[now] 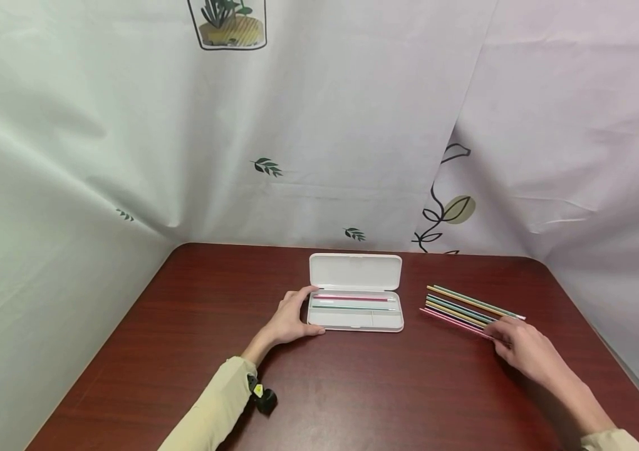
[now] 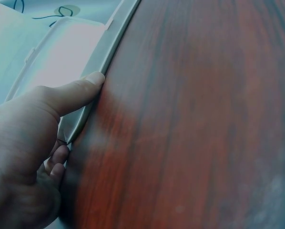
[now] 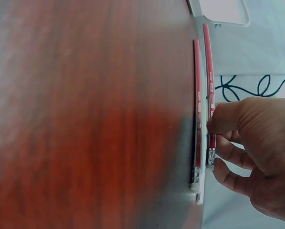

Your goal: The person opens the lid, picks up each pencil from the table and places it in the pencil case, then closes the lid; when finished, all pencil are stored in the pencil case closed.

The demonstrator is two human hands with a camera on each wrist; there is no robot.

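Observation:
A white pencil case (image 1: 344, 322) lies on the table with its lid (image 1: 355, 272) raised. Inside are a red pencil (image 1: 350, 298) and a green pencil (image 1: 348, 307), side by side. My left hand (image 1: 288, 319) grips the case's left end, thumb at the front corner and fingers at the back. To the right lie several striped-looking coloured pencils (image 1: 455, 308) in a loose row. My right hand (image 1: 528, 347) is at their near right ends. In the right wrist view it pinches a red pencil (image 3: 208, 71) near its eraser end, slightly above another red pencil (image 3: 197, 95).
A dark red-brown wooden table (image 1: 376, 394) carries everything. Pale cloth (image 1: 353, 125) with printed leaves hangs behind it and along both sides. A black device (image 1: 265, 401) is strapped at my left sleeve.

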